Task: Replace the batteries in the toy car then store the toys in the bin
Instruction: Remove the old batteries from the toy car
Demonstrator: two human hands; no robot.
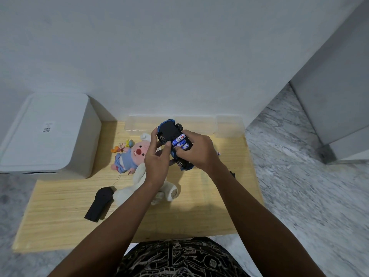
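Observation:
A blue toy car (169, 129) is held upside down above the wooden table (60, 212), its black underside facing me. The battery bay is uncovered and shows blue-and-white batteries (179, 143) lying side by side. My left hand (157, 158) grips the car's left side, thumb near the batteries. My right hand (196, 150) holds the car from the right, its fingertips pressing on the nearest battery. A pink plush in a blue dress (129, 156) and a white plush (139, 176) lie on the table under my left arm.
A black remote control (99, 202) lies at the table's front left. A clear plastic bin (139, 124) and clear lids stand against the back wall. A white lidded box (46, 134) sits left of the table. A small black part (232, 173) lies by my right forearm.

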